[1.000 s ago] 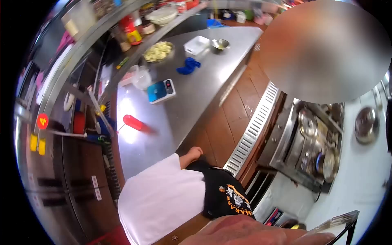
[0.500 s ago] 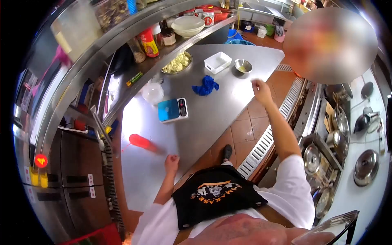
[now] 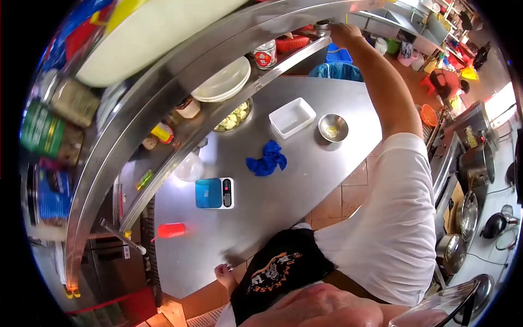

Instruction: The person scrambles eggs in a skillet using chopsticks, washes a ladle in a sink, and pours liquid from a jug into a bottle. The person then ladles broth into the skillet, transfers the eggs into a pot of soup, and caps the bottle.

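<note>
My right hand [image 3: 346, 35] is stretched far forward to the end of the lower shelf, beside a small metal container [image 3: 322, 26]. Its fingers are too small and partly hidden to show a grip. Low at the steel table's near edge is my left hand [image 3: 224, 274], fingers curled in, with nothing visible in it. Nearest to it on the table lies a red-orange bottle [image 3: 171, 230]. Farther in sit a blue-and-white kitchen scale [image 3: 214, 193], a crumpled blue cloth [image 3: 267, 158], a white rectangular tub [image 3: 292, 117] and a metal bowl [image 3: 333, 128] with a little pale content.
Over the table's left side runs a steel shelf [image 3: 272, 79] with stacked white bowls [image 3: 224, 82], a tin [image 3: 265, 54] and a red basket [image 3: 291, 43]. Beneath it is a dish of pale yellow pieces [image 3: 235, 117]. Pots [image 3: 451, 253] stand right; another person [image 3: 444, 84] is far back.
My right hand has moved forward and up from over the table to the shelf's end. My left hand has stayed low by the near edge. The view has shifted forward.
</note>
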`<state>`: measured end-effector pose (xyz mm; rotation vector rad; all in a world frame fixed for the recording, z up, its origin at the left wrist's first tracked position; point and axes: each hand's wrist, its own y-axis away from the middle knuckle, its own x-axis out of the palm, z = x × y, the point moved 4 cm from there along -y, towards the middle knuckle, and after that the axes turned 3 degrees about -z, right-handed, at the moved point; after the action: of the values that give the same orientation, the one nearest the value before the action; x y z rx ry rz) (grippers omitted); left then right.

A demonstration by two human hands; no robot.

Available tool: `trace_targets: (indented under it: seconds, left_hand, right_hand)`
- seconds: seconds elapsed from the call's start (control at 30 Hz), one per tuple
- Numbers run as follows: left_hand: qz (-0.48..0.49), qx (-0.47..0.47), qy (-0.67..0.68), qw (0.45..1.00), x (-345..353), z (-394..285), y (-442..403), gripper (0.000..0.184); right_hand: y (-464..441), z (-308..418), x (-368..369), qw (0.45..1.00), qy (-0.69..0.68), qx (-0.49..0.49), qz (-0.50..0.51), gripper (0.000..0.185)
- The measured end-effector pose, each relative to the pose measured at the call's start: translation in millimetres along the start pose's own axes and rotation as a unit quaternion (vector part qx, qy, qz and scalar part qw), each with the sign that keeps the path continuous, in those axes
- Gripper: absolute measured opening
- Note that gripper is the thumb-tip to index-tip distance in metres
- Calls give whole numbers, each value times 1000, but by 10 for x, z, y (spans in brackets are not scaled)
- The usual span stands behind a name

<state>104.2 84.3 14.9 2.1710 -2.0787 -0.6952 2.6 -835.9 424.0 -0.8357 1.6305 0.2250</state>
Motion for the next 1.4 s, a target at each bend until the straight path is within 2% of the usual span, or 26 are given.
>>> trace_targets:
  seconds: [0.07, 0.1, 0.17, 0.23, 0.27, 0.37, 0.5, 0.53, 0.57, 0.7, 0.77, 0.83, 0.9, 1.13, 1.2, 1.23, 1.33, 1.4]
  left_hand:
    - [46, 91, -177, 979, 162, -53, 120, 8]
    - [44, 88, -182, 978, 214, -48, 131, 8]
    - [58, 28, -57, 996, 332, 21, 140, 7]
    - [71, 21, -95, 993, 396, 59, 64, 7]
    - [72, 18, -101, 992, 504, -42, 63, 8]
    - [68, 36, -56, 995, 722, -175, 41, 9]
    - [50, 36, -62, 996, 891, -261, 31, 8]
    - [45, 35, -49, 997, 928, -286, 68, 8]
    - [39, 34, -38, 998, 894, -243, 70, 8]
    - [55, 27, -59, 996, 808, -94, 113, 8]
    - [73, 18, -46, 996, 730, -58, 143, 7]
    - [67, -25, 16, 997, 675, 57, 150, 7]
    - [65, -22, 25, 997, 595, 152, 147, 8]
    - [43, -50, 29, 997, 408, 228, 158, 9]
    - [71, -62, 13, 995, 309, 399, -5, 9]
    - [101, -75, -2, 992, 301, 415, -28, 10]
    - [107, -51, -49, 992, 290, 418, -84, 10]
    - [90, -21, -21, 995, 423, 167, 32, 10]
  right_hand:
    - [-32, -7, -50, 1000, -3, -10, -23, 27]
    - [-16, 6, -141, 998, -2, -20, -52, 24]
    - [135, 70, -494, 996, -5, -55, -74, 21]
    - [174, 10, -517, 999, -13, 17, -27, 21]
    - [136, -27, -461, 997, -15, 29, -65, 22]
    - [91, -83, -435, 992, -70, 47, -97, 24]
    - [66, 32, -457, 997, -13, 16, -75, 29]
    - [36, 38, -404, 991, -19, 19, -129, 28]
    - [30, 49, -342, 983, -26, 22, -181, 27]
    - [56, 46, -190, 983, -43, 44, -172, 26]
    - [277, 73, -370, 968, -144, 121, -168, 26]
    - [385, 122, -414, 967, -163, 120, -153, 26]
    - [406, 91, -294, 949, -170, 108, -243, 23]
    - [413, 51, -127, 930, -208, 145, -266, 26]
    - [445, 22, -122, 903, -240, 151, -323, 26]
    - [464, 22, -129, 903, -240, 152, -323, 26]
    - [574, -27, -183, 904, -264, 188, -281, 27]
    - [835, -17, -310, 895, -292, 200, -271, 31]
